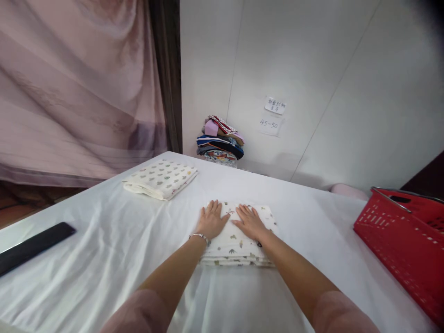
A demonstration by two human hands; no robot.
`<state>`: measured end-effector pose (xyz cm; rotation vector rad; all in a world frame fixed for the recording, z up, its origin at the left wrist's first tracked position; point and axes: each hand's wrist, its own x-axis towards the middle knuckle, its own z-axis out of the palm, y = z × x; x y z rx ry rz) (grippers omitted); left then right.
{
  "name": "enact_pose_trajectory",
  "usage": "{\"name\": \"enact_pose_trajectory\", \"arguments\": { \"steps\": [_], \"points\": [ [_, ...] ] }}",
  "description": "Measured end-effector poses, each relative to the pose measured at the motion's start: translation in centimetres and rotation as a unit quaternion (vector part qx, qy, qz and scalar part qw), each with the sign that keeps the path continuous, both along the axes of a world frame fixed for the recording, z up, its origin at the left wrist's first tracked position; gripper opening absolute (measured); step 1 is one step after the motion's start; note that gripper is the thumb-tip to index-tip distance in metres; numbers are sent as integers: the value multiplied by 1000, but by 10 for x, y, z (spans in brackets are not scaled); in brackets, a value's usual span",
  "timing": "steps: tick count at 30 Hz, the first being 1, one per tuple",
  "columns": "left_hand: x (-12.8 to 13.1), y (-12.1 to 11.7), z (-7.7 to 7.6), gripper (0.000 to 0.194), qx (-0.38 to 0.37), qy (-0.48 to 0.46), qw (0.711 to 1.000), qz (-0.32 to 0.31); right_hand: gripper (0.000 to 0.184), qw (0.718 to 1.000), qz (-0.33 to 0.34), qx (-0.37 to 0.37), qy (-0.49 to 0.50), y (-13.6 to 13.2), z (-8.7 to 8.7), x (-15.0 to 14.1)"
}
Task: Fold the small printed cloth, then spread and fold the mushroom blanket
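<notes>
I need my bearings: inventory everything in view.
table: 1, white-covered, centre
folded cloth: 1, white patterned, table's middle
second cloth: 1, white patterned, table's far left
slab: 1, black, table's left
basket: 1, red, right
clothes pile: 1, multicoloured, beyond table
wall: 1, pale, background
notes: 2, white, wall
curtain: 1, pink, left
drape: 1, dark, beside curtain
rounded item: 1, pink, behind basket
dark shape: 1, maroonish, right edge
bracelet: 1, silvery, left wrist
sleeves: 2, pink, lower edge
left hand: 1, on folded cloth
right hand: 1, on folded cloth
</notes>
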<state>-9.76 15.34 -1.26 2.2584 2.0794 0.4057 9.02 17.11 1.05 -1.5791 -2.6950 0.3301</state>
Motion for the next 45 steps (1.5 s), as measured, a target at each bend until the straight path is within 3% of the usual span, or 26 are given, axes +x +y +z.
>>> {"name": "enact_pose_trajectory", "arguments": {
  "steps": [7, 13, 17, 21, 24, 27, 31, 36, 41, 45],
  "points": [
    [-1, 2, 2, 68, -24, -3, 1000, 1, 64, 991, -128, -5, -30, -32, -1, 67],
    [-4, 6, 2, 66, -15, -29, 999, -6, 62, 983, -184, 11, 24, -74, -17, 86],
    [-5, 1, 17, 67, -56, -64, 996, -7, 62, 981, -185, 28, 46, -81, -19, 85],
    [1, -35, 31, 66, -60, -61, 996, -29, 61, 981, -189, 21, 29, -81, -13, 82],
    [8, -70, 27, 62, -13, -30, 996, -87, 60, 981, -189, 29, 11, -83, -11, 82],
    [12, -92, 15, 58, 2, -11, 996, -92, 58, 981, -192, 25, -8, -86, -8, 81],
    [13, -93, 8, 57, -8, -8, 997, -78, 57, 979, -205, 3, -22, -86, 3, 77],
    [14, -88, 11, 55, 2, 2, 997, -76, 53, 980, -193, 46, -15, -93, 12, 57],
    [15, -92, 12, 54, 2, 5, 997, -72, 53, 993, -83, 68, 44, -115, -1, 34],
    [14, -91, 11, 54, 9, 5, 997, -75, 50, 993, -51, 90, 64, -125, -11, 33]
  ]
}}
